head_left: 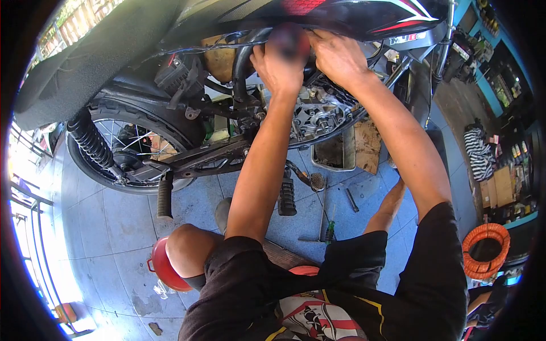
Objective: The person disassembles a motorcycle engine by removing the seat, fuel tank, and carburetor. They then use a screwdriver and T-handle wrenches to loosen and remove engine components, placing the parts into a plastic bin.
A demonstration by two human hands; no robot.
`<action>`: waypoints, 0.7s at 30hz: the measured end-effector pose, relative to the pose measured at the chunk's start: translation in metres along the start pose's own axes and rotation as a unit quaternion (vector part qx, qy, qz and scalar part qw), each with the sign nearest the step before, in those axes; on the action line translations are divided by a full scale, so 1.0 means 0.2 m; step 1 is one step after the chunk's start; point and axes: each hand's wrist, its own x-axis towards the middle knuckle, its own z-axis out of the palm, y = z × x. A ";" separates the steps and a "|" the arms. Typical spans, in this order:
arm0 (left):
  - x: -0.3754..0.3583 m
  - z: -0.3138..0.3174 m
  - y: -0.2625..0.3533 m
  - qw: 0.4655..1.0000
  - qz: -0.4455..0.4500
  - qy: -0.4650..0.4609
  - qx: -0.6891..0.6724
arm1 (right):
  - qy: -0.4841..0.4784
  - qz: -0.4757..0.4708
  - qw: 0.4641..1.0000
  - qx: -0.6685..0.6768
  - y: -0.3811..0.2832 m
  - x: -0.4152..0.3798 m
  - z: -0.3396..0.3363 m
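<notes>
A motorcycle stands side-on before me, its black and red fuel tank (352, 12) above the exposed engine (321, 116). My left hand (278, 71) reaches up beneath the tank, next to a black frame tube (242, 71). Its fingers are bent, and a blurred patch covers part of them. Close beside it, my right hand (338, 59) is at the tank's lower edge with curled fingers, their tips out of sight. Whatever the two hands grip there is hidden.
Below the engine sit a metal pan (335, 153) and cardboard (368, 146). A T-handle wrench (324, 213), a green-handled screwdriver (330, 232) and a dark socket-like tool (352, 200) lie on the blue tiles. The footpeg (287, 197) sticks out toward me. An orange hose coil (486, 251) is at right.
</notes>
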 end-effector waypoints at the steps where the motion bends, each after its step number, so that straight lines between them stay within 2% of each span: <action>1: 0.00 0.00 0.02 1.000 -0.012 -0.005 0.012 | 0.000 0.001 1.000 -0.002 0.00 0.00 -0.01; 3: 0.00 0.01 0.02 1.000 -0.016 0.008 -0.003 | -0.041 0.019 0.999 0.005 -0.01 0.01 -0.04; 11: -0.01 0.05 -0.02 1.000 -0.008 0.007 0.008 | 0.019 0.037 0.999 0.001 -0.04 -0.02 0.05; 13: -0.01 0.06 -0.03 0.999 -0.032 0.001 -0.031 | 0.033 0.044 0.998 0.003 -0.04 -0.02 0.05; 17: -0.05 0.02 -0.04 0.994 -0.022 -0.020 -0.107 | 0.050 0.025 0.998 0.008 -0.01 -0.01 0.06; 19: -0.05 -0.01 -0.03 0.996 0.067 -0.016 -0.054 | 0.061 0.009 0.998 0.009 0.00 0.00 0.07; 21: -0.03 0.01 -0.07 0.996 0.073 -0.009 -0.058 | 0.084 -0.042 0.996 0.007 0.02 0.00 0.06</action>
